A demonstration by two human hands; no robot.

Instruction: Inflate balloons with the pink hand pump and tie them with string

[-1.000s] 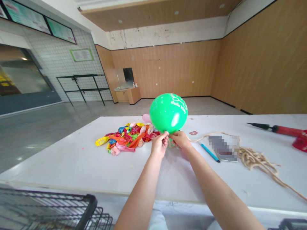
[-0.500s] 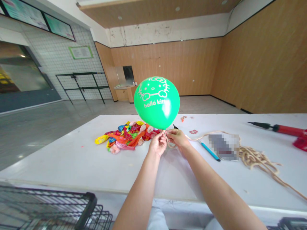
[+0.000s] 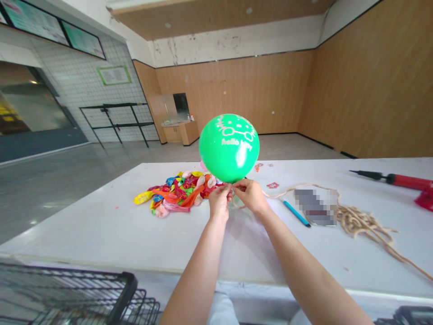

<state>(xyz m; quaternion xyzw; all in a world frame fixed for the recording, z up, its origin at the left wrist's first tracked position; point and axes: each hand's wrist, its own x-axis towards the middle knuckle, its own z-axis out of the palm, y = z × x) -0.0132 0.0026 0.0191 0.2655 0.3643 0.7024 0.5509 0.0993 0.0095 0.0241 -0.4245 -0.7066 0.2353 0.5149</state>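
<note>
An inflated green balloon (image 3: pixel 226 155) with a white cat print rises just above my two hands, its neck pointing down between them. My left hand (image 3: pixel 219 201) is closed in a pinch at the neck. Close beside it, my right hand (image 3: pixel 249 193) also pinches at the neck, fingertips nearly meeting the left ones. A beige rope (image 3: pixel 294 187) runs from under my right hand across the table toward a tangled heap. The fingers cover the neck itself, so a knot cannot be made out.
Uninflated balloons (image 3: pixel 179 192) lie piled left of my hands. To the right are a blue pen (image 3: pixel 297 214), a pixelated patch, the rope heap (image 3: pixel 363 222) and a red hand pump (image 3: pixel 406 181). A black wire basket (image 3: pixel 122 293) stands below the table's (image 3: pixel 101 239) front edge.
The green balloon has shifted slightly right and tipped, its print now higher and further right. My fingers have moved a little at the neck; both hands stay close together.
</note>
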